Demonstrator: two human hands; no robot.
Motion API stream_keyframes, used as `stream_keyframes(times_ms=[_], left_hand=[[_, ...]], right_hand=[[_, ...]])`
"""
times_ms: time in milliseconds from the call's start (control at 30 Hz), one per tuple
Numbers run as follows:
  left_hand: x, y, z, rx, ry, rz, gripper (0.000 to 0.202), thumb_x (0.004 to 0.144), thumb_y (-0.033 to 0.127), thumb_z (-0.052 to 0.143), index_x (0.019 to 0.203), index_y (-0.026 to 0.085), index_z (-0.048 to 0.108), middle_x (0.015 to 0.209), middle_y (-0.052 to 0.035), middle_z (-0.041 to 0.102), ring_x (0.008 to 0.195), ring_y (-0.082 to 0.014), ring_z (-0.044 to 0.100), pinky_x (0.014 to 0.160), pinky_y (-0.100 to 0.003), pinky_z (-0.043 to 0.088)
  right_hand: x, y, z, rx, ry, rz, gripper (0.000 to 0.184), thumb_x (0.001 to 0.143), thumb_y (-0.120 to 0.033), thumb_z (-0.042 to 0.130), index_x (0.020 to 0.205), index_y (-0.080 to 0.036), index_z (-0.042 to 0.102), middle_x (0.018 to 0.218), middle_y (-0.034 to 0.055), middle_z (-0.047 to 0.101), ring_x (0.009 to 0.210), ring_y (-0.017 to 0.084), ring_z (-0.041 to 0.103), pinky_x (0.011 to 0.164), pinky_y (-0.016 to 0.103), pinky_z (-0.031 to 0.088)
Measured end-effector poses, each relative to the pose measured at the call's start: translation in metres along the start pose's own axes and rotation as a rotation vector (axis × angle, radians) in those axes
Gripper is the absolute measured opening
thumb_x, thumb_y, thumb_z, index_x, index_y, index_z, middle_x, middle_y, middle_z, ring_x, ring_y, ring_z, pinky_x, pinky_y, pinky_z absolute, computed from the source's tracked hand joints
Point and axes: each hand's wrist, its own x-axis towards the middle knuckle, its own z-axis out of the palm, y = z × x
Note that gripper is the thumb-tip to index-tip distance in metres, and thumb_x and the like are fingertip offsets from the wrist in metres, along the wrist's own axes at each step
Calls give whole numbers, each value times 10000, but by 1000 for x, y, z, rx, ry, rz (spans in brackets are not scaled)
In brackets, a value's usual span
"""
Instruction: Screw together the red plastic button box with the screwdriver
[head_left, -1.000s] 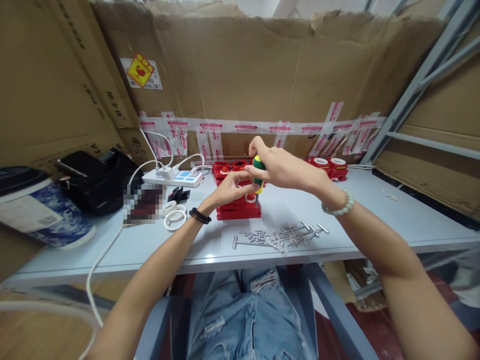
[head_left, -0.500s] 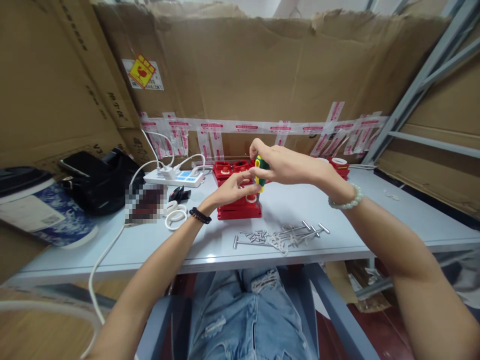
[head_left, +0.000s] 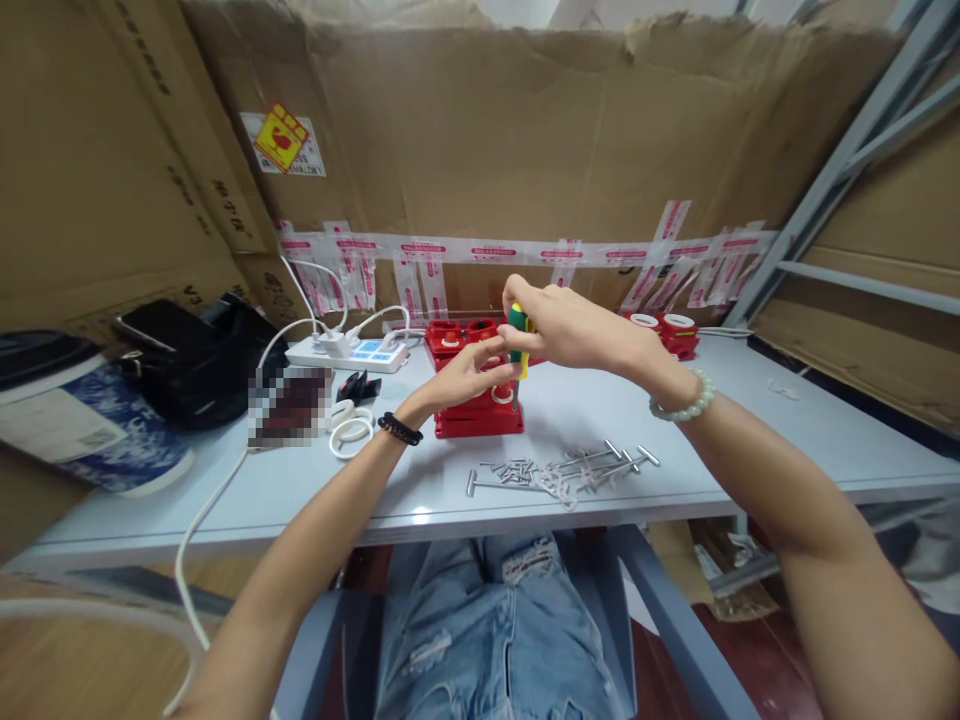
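Observation:
My right hand [head_left: 559, 325] is wrapped around the green and yellow handle of a screwdriver [head_left: 517, 340]. The tool stands nearly upright, its metal shaft pointing down at the right front edge of a red plastic assembly [head_left: 478, 424]. My left hand [head_left: 469, 378] reaches across the assembly from the left, with thumb and forefinger tips at the lower end of the screwdriver handle; its other fingers are partly hidden. White rings show on the red assembly. In front of it lies a pile of small screws [head_left: 517, 472] beside several metal T-shaped rods [head_left: 611, 462].
Left of the assembly are white rings [head_left: 351, 437], small black parts [head_left: 358, 387] and a white power strip [head_left: 349, 354] with cables. A black bag [head_left: 217, 370] and a large patterned cup [head_left: 90, 420] stand farther left. More red parts [head_left: 679, 337] sit behind my right wrist.
The screwdriver handle has turned between my right fingers, its green and yellow sides showing differently. My right wrist has shifted slightly left. The left hand stays nearly where it was.

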Motion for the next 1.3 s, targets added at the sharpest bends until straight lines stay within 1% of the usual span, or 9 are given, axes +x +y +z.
stream_keyframes(times_ms=[100, 233, 333, 467, 600, 800, 900, 1067, 1300], left_hand=[[0, 3, 0, -48, -45, -36, 354, 816, 415, 636, 1049, 149, 660, 962, -73, 707, 911, -183, 641, 867, -322, 481], [4, -3, 4, -31, 108, 12, 367, 685, 381, 764, 939, 133, 671, 926, -73, 707, 914, -191, 635, 869, -318, 477], [5, -7, 5, 21, 180, -4, 405, 629, 375, 800, 913, 123, 658, 960, -82, 693, 942, -209, 619, 876, -329, 471], [3, 0, 3, -38, 87, -30, 410, 737, 434, 706, 1016, 140, 646, 1013, -77, 680, 912, -184, 617, 817, -298, 483], [1, 5, 1, -88, -49, -91, 386, 787, 440, 660, 1034, 143, 664, 872, -57, 694, 727, -134, 611, 689, -266, 491], [5, -6, 5, -60, 164, -34, 429, 592, 385, 821, 890, 120, 662, 879, -64, 683, 834, -183, 614, 730, -290, 500], [4, -4, 4, -52, 156, -32, 425, 638, 412, 787, 925, 130, 652, 929, -69, 680, 885, -190, 614, 789, -302, 486], [3, 0, 0, -98, 13, -82, 366, 745, 425, 700, 984, 150, 661, 854, -55, 691, 797, -162, 629, 768, -297, 488], [5, -8, 3, -37, 199, -29, 431, 636, 379, 792, 966, 144, 643, 978, -65, 675, 949, -207, 616, 850, -330, 477]], right_hand=[[-1, 0, 1, -4, 9, 33, 236, 874, -308, 431, 1060, -164, 432, 736, 24, 564, 584, 136, 440, 571, 281, 295], [-1, -8, 11, -159, 172, 91, 306, 881, -430, 440, 988, -147, 482, 723, 48, 558, 603, 149, 440, 569, 289, 265], [1, -12, 17, -155, 189, 73, 294, 882, -435, 460, 954, -153, 499, 722, 46, 555, 607, 145, 437, 576, 288, 266], [3, -3, 14, -10, 124, 4, 231, 883, -351, 468, 1027, -171, 467, 756, 27, 559, 612, 133, 437, 602, 283, 303], [1, 4, 10, 80, 90, -8, 204, 887, -333, 442, 1032, -190, 433, 733, 9, 545, 607, 138, 442, 604, 286, 317], [-2, -6, 13, -51, 153, 46, 277, 862, -423, 474, 975, -171, 450, 694, 22, 525, 612, 154, 438, 599, 287, 291], [-1, -6, 12, -19, 120, 28, 213, 866, -376, 473, 947, -179, 453, 693, 16, 521, 598, 146, 438, 587, 281, 289], [0, 5, 12, 79, 124, 46, 177, 847, -305, 474, 976, -187, 448, 727, 13, 544, 597, 138, 447, 580, 278, 306], [1, -2, 17, 6, 195, 63, 269, 841, -415, 499, 969, -180, 468, 718, 20, 535, 616, 151, 454, 593, 287, 316]])
